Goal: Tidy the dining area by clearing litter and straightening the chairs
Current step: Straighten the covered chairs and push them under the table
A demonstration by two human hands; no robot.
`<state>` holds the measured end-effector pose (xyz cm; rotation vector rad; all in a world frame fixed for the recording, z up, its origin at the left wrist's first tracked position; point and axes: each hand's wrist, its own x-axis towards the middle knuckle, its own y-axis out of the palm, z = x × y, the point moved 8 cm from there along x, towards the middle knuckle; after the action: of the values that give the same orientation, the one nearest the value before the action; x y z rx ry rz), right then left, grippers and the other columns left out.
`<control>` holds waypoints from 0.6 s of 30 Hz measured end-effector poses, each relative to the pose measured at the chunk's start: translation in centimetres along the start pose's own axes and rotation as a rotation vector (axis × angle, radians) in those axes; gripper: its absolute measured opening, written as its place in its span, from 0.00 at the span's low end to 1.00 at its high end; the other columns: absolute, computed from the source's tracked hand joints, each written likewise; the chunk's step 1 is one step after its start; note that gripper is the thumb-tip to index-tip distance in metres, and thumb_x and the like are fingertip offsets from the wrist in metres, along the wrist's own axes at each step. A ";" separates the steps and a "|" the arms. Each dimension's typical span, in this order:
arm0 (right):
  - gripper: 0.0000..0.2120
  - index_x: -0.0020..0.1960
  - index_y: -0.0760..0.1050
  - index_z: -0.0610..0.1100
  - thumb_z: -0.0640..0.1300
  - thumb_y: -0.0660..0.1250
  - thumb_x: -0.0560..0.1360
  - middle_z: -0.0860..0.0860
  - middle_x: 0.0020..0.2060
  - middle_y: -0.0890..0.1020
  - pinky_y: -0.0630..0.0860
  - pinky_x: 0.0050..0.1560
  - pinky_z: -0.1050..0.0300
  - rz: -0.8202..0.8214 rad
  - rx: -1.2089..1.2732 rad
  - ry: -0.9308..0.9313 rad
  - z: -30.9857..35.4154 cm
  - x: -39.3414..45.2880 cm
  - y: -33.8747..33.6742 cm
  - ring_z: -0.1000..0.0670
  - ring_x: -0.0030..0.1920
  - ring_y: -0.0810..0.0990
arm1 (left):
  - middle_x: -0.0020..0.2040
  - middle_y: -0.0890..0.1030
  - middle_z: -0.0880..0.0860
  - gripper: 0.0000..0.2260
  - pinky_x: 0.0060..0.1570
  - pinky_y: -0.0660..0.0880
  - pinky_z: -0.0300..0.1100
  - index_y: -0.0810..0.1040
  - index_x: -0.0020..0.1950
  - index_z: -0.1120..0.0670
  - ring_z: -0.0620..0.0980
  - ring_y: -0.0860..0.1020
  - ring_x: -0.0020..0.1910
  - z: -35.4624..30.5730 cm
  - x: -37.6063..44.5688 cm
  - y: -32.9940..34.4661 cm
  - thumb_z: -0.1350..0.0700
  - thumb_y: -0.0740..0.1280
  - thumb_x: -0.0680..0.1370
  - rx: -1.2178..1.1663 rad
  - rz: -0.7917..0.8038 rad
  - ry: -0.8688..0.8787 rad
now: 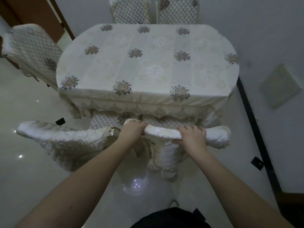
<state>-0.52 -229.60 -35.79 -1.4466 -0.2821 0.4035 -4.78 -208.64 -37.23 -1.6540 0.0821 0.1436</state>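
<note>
Fingers of both hands curl over the chair back (164, 131); left hand (131, 130), right hand (191, 137).

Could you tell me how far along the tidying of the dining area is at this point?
No litter shows on the tablecloth, so clearing looks done there. In hand: the left hand and right hand both grip the top rail of the near right chair, its seat tucked under the table. Probably left: the near left chair and the side chair, both angled.
</note>
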 end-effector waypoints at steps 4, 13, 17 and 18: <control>0.26 0.59 0.72 0.52 0.65 0.68 0.67 0.52 0.55 0.79 0.62 0.60 0.45 0.003 0.020 -0.010 -0.4 0.5 -0.1 0.44 0.57 0.74 | 0.54 0.78 0.54 0.12 0.40 0.66 0.45 0.74 0.59 0.53 0.56 0.74 0.56 -0.1 0.5 0.0 0.54 0.64 0.76 0.033 0.029 -0.008; 0.34 0.68 0.65 0.54 0.68 0.67 0.68 0.50 0.65 0.73 0.60 0.67 0.42 0.193 -0.006 0.061 0.3 0.7 0.1 0.45 0.65 0.69 | 0.76 0.62 0.53 0.30 0.71 0.56 0.50 0.56 0.77 0.52 0.52 0.58 0.75 2.7 -5.1 -0.3 0.45 0.61 0.78 -0.007 -0.085 -0.061; 0.40 0.74 0.57 0.52 0.67 0.66 0.69 0.48 0.71 0.66 0.55 0.71 0.43 0.144 0.076 -0.007 5.9 0.4 -0.7 0.45 0.71 0.62 | 0.75 0.65 0.53 0.28 0.72 0.58 0.51 0.60 0.76 0.52 0.52 0.61 0.75 8.8 -9.3 -2.8 0.44 0.60 0.78 0.002 -0.259 -0.022; 0.40 0.74 0.57 0.51 0.66 0.66 0.69 0.48 0.71 0.64 0.54 0.72 0.44 0.110 0.101 -0.032 7.8 0.2 -0.8 0.45 0.72 0.60 | 0.75 0.66 0.53 0.28 0.72 0.58 0.51 0.60 0.76 0.52 0.52 0.61 0.74 10.7 -10.3 -3.3 0.42 0.58 0.78 0.018 -0.286 -0.007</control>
<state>-3.61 -222.55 -34.11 -1.3611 -0.2053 0.5241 -14.99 -198.04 -33.42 -1.6294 -0.1574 -0.0687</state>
